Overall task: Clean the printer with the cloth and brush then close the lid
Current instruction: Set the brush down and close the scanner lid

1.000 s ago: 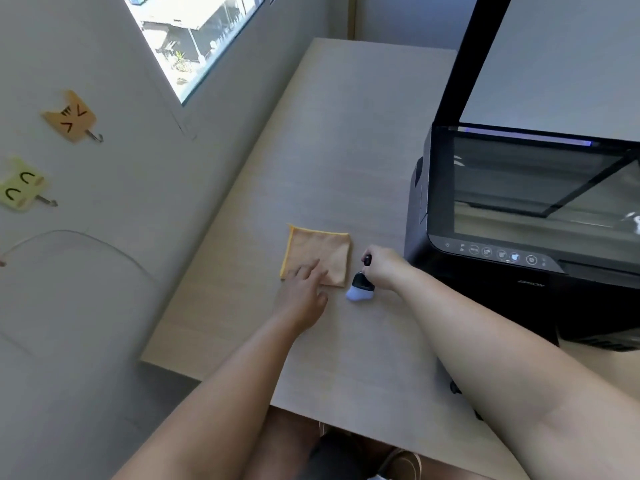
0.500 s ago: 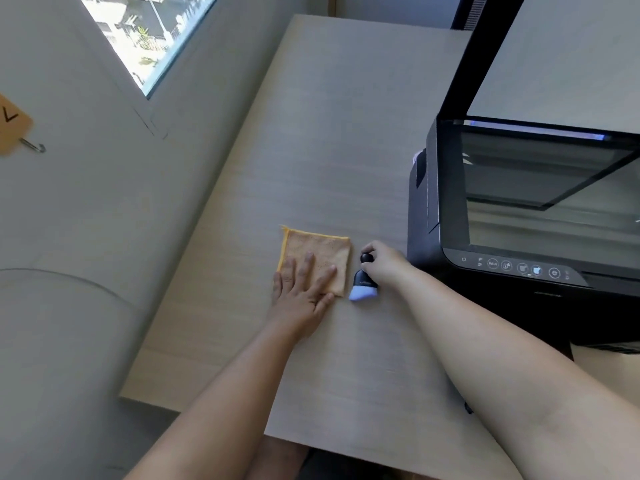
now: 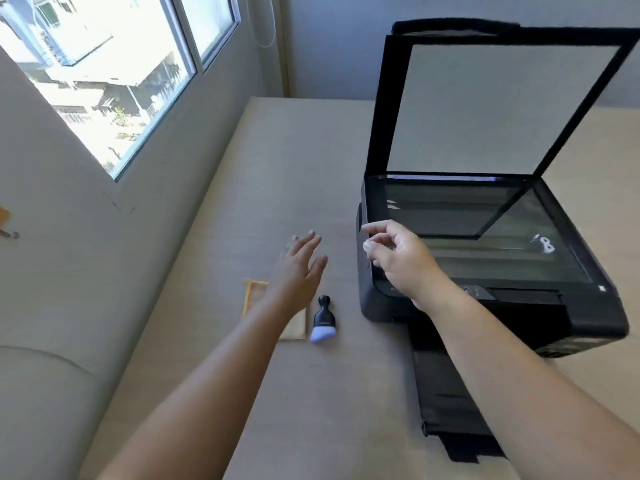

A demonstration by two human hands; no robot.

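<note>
Head view looks down on a pale desk (image 3: 298, 161) that runs along a wall with a window (image 3: 104, 74) on the left. The black printer (image 3: 485, 306) sits on the right part of the desk, and its lid (image 3: 491, 105) stands up, wide open, over the glass (image 3: 485, 237). A black paper tray (image 3: 446, 393) sticks out from the printer toward the near edge of the desk.

Much bare desk lies between the printer and the left edge, all the way to the far edge by the wall. More bare desk lies near the person, in front of the two tools.

The orange cloth (image 3: 254, 296) lies flat in the middle of the desk, closer to the left edge. The left arm covers part of it. The small brush (image 3: 323, 318) lies just beside the cloth on its right side, with its black handle pointing away and its pale bristles toward the person. Cloth and brush look like they almost touch. The brush is near the printer's left front corner but apart from it.

The left hand (image 3: 301, 265) is open and flat with fingers spread, up over the desk beyond the cloth, and it holds nothing. The right hand (image 3: 398, 258) is loosely curled with fingers bent, empty, at the printer's left edge by the glass. I cannot tell if it touches the printer.
</note>
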